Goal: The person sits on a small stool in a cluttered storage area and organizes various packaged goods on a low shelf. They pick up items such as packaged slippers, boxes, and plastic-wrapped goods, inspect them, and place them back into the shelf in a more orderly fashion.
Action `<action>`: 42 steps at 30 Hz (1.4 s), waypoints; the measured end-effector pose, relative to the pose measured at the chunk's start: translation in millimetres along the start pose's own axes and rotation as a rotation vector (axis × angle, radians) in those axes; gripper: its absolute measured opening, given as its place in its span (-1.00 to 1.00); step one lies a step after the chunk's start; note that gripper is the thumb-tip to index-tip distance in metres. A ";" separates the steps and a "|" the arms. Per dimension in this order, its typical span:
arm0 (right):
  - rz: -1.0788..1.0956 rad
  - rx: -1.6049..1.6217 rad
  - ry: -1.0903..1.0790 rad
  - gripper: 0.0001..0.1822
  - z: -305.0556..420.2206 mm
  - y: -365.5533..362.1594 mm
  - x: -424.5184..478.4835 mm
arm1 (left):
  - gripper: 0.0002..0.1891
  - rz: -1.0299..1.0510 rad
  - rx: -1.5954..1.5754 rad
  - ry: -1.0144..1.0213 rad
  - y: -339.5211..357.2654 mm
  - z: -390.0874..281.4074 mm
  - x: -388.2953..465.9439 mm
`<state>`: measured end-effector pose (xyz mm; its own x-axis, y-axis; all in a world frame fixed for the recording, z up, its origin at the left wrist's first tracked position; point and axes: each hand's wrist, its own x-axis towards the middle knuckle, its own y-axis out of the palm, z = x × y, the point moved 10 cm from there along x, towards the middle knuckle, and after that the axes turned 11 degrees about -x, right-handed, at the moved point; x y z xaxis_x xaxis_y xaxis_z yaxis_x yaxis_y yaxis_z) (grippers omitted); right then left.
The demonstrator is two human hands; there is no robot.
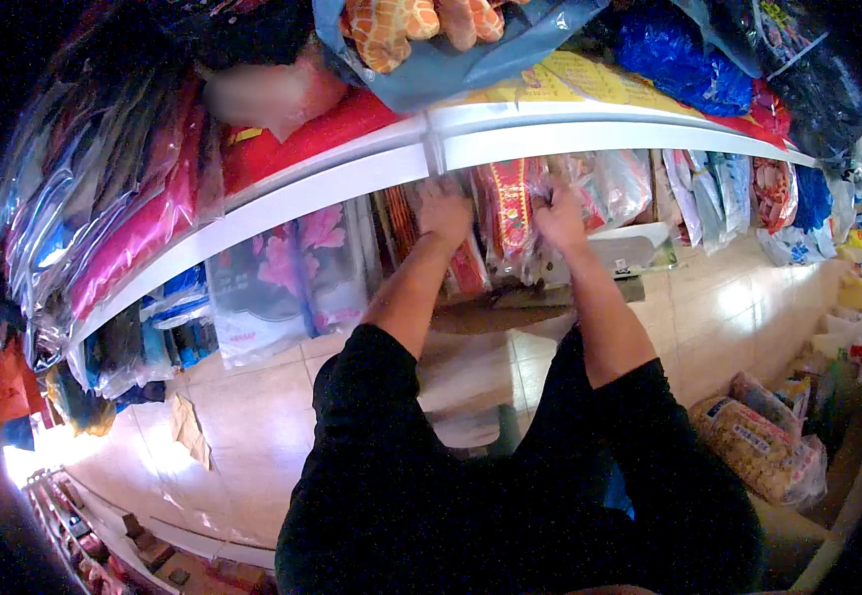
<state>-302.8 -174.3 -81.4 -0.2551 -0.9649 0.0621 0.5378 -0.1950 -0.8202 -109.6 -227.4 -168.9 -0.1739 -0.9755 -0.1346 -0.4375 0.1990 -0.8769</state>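
Under the white shelf edge, a plastic-wrapped packet of red patterned goods [512, 204] hangs or stands upright between my two hands. My right hand [561, 216] has its fingers curled at the packet's right edge and appears to pinch the clear wrap. On the other side, my left hand [445, 212] reaches in among dark and red packets; its fingertips are blurred, and I cannot tell whether it grips anything. Another slim red packet [466, 269] shows below my left wrist. Brown striped packets [399, 216] sit just left of that hand.
The white shelf edge [579, 137] runs above both hands. A clear bag with a pink flower print [297, 260] stands left of my arms. Bagged goods [620, 186] fill the right side. On the tiled floor [252, 446] lies brown paper [189, 431]; a full sack [747, 442] lies right.
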 end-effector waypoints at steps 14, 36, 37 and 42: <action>-0.008 -0.175 0.002 -0.58 -5.4 -17.9 3.2 | -0.65 0.101 -0.132 -0.023 -80.8 17.2 -22.2; 0.130 -0.962 -1.024 -0.41 82.4 192.3 -139.2 | -0.52 -0.071 -0.379 0.006 -160.6 45.4 -156.0; 0.115 -0.900 -0.996 -0.41 85.9 194.1 -134.2 | -0.51 -0.066 -0.373 -0.013 -157.8 46.4 -155.8; 0.102 -0.860 -0.852 -0.43 118.7 186.4 -84.9 | -0.47 -0.035 -0.407 -0.057 -168.5 46.2 -161.6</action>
<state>-85.5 -149.6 -172.1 0.5408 -0.8387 0.0638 -0.2671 -0.2431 -0.9325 33.0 -107.6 -20.7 -0.1087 -0.9837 -0.1431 -0.7575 0.1752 -0.6288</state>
